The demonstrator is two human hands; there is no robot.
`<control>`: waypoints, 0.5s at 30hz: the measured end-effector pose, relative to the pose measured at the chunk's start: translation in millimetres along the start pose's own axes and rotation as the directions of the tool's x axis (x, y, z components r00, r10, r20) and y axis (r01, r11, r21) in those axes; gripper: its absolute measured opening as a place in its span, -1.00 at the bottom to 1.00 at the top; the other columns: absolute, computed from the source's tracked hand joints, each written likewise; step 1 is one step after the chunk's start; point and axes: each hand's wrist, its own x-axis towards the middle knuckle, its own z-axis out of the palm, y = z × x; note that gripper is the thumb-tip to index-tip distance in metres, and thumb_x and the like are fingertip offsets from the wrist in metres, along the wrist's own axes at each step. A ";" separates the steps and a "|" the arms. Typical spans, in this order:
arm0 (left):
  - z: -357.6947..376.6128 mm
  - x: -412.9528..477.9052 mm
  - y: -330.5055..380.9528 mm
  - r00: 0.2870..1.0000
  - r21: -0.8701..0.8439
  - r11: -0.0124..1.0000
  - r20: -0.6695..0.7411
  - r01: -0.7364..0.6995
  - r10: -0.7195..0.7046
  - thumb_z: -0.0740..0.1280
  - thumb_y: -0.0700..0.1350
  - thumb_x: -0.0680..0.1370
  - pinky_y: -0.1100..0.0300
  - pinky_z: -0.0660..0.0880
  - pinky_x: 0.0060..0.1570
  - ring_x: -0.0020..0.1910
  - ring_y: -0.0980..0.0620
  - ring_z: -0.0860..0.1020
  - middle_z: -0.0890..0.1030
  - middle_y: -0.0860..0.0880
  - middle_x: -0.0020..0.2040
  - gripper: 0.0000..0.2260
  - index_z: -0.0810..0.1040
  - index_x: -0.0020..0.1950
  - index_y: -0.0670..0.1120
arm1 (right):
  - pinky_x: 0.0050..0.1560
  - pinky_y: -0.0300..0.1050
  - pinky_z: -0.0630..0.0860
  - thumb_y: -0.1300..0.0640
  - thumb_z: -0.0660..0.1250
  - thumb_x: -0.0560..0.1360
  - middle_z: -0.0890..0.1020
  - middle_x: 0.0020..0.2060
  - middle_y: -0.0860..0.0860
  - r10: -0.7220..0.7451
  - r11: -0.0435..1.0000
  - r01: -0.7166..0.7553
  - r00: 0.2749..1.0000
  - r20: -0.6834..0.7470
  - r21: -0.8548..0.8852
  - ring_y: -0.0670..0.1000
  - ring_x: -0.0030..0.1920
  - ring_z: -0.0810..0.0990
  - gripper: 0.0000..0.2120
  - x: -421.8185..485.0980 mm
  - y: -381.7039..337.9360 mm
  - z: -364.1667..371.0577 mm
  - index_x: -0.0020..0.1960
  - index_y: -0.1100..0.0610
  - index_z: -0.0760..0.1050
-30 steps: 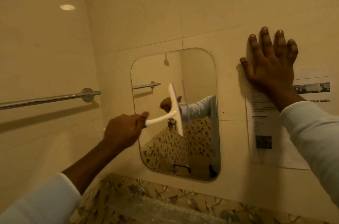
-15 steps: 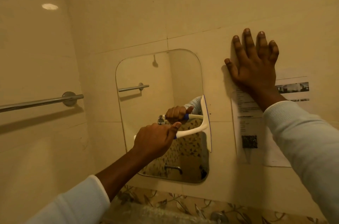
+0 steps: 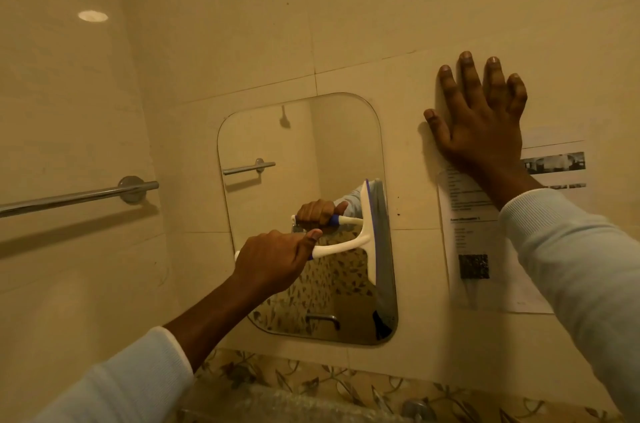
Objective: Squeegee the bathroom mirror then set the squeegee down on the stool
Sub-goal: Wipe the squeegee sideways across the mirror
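White T-shaped squeegee (image 3: 368, 242) touches rounded glass mirror (image 3: 332, 145).

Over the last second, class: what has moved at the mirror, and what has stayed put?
The left hand swept the squeegee rightward across the mirror, from its middle to its right edge, where the blade now stands nearly upright. It gripped the handle throughout. The right hand stayed flat on the wall, partly over the printed sheet.
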 end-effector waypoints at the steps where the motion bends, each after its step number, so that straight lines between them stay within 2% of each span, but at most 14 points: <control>1: 0.7 -1.4 -4.1 1.000 0.001 1.000 0.005 0.006 -0.006 -0.20 0.32 0.65 0.30 0.07 -0.52 -0.59 0.18 0.19 0.33 0.13 -0.51 -0.33 0.56 -0.29 0.06 | 0.64 0.38 -0.09 -0.35 -0.07 0.68 -0.05 0.74 0.08 0.001 1.000 -0.001 1.000 0.002 0.001 0.30 0.71 -0.06 -0.26 0.1 -0.1 -0.4 0.76 -0.02 -0.04; 15: 2.9 -23.0 -63.6 0.995 0.078 0.994 0.055 0.079 -0.083 -0.23 0.33 0.64 0.31 0.11 -0.53 -0.61 0.19 0.22 0.23 0.15 -0.56 -0.42 0.40 -0.31 0.12 | 0.63 0.40 -0.07 -0.36 -0.08 0.69 -0.03 0.74 0.08 0.002 1.000 -0.003 1.000 -0.016 -0.001 0.31 0.71 -0.05 -0.27 0.2 1.1 4.9 0.75 -0.04 -0.05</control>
